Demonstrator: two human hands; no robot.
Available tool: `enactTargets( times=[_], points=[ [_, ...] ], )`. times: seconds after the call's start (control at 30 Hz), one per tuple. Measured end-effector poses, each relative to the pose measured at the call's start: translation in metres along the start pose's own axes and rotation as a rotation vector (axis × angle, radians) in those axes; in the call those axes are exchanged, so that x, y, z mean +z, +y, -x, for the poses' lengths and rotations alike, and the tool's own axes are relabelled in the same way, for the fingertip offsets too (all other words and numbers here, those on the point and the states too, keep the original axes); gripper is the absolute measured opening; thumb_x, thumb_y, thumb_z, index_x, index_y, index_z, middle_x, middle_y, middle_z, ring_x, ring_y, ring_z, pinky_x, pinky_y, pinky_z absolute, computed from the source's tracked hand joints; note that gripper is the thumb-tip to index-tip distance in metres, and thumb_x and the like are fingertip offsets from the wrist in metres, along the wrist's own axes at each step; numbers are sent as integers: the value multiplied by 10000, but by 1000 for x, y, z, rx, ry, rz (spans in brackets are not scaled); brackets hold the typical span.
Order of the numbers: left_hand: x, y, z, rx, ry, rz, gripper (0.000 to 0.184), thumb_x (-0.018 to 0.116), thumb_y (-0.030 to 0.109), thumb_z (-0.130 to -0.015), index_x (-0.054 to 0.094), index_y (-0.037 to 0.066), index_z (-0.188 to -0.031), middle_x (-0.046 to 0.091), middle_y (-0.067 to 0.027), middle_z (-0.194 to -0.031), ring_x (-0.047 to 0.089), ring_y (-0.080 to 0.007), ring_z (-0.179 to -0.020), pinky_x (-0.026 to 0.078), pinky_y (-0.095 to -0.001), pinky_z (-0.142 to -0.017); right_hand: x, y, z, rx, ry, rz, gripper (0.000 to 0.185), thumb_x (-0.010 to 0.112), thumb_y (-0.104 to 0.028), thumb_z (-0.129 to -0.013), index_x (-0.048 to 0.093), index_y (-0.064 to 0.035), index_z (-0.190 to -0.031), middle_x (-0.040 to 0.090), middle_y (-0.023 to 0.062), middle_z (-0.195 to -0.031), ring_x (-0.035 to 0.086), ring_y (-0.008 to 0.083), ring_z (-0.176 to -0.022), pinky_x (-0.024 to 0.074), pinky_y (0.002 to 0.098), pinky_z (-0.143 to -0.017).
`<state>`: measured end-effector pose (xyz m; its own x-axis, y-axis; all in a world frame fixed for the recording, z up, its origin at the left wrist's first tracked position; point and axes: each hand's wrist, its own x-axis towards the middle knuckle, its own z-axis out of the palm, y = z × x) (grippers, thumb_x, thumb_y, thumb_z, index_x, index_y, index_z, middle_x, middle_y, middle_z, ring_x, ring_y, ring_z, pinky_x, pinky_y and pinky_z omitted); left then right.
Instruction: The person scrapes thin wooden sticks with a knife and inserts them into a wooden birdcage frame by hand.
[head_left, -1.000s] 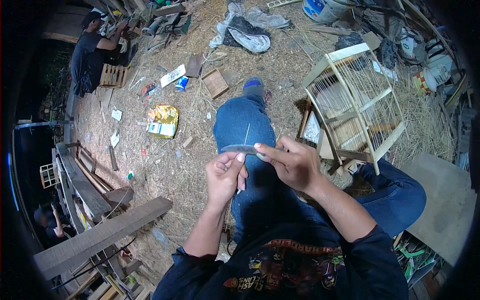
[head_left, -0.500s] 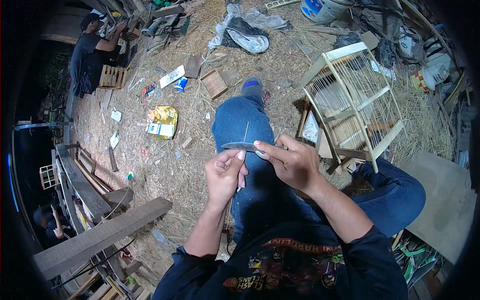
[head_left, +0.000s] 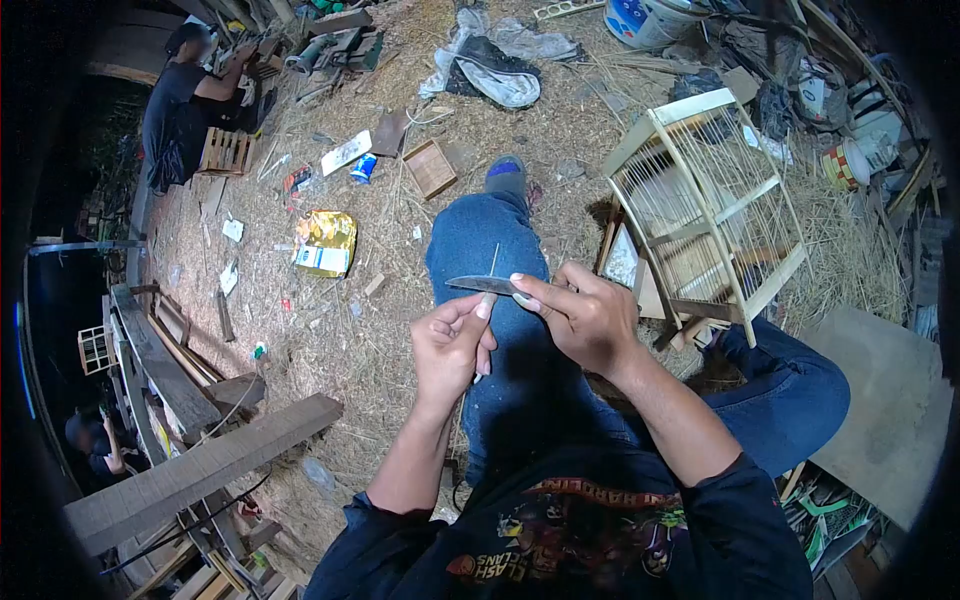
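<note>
My right hand (head_left: 592, 318) is closed round a knife (head_left: 482, 285), whose blade points left above my knee. Its index finger lies along the back of the blade. My left hand (head_left: 450, 345) pinches a thin stick (head_left: 495, 258) between thumb and fingers. The stick stands up beyond the blade, and its lower end shows below the left fingers. The blade crosses the stick just past my left thumb and seems to touch it. The knife's handle is hidden inside my right hand.
A barred wooden cage (head_left: 705, 210) stands to the right, beside my bent leg. A wooden plank (head_left: 205, 475) juts in at lower left. Ahead lie a small wooden box (head_left: 430, 169) and a gold packet (head_left: 325, 243) on the straw-littered ground. Another person (head_left: 185, 100) sits at upper left.
The knife blade has shifted slightly up along the stick and its tip has tilted upward. My left hand keeps its pinch, nearly unmoved.
</note>
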<state>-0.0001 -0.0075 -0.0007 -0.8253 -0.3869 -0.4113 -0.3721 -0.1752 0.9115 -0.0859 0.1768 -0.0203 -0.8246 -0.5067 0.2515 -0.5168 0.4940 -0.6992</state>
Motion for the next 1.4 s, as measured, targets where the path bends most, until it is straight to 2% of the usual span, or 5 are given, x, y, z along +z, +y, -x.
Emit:
enactTargets(
  times=[0.33,0.4,0.97,1.07,1.4],
  points=[
    [-1,-2,-1,19,-3,-13,231,694,141,-1025,741,-61,-1126,640,-54,-626,493,-66,-404,366,-222,-387,2,2,-3,-40,54,-8,306,785,-181,-880,813,-289,-1165,602,26,-759,642,207,-605,489,354,-510],
    [-1,-1,-1,21,-5,-17,234,692,142,-1026,739,-62,-1130,640,-55,-626,492,-66,-402,364,-222,-385,1,3,-3,-30,29,10,288,755,-225,-895,802,-317,-1164,633,27,-795,682,239,-638,533,382,-522],
    [-2,-3,-2,27,-19,-19,208,681,113,-1023,727,-71,-1110,650,-68,-621,486,-80,-382,362,-221,-378,2,13,0,-126,40,49,295,729,-265,-922,786,-346,-1201,557,24,-736,635,234,-578,509,389,-490],
    [3,3,1,17,10,-33,205,680,106,-1022,730,-71,-1110,647,-64,-620,485,-80,-384,360,-220,-379,1,14,-4,-15,57,100,292,730,-293,-937,778,-371,-1214,563,1,-742,595,209,-547,488,382,-474],
    [1,3,1,10,-9,-31,225,687,132,-1027,730,-71,-1115,650,-71,-630,500,-79,-396,377,-232,-379,-3,14,-11,1,36,43,259,723,-280,-939,793,-336,-1181,613,18,-782,668,242,-616,519,392,-505]
  ],
)
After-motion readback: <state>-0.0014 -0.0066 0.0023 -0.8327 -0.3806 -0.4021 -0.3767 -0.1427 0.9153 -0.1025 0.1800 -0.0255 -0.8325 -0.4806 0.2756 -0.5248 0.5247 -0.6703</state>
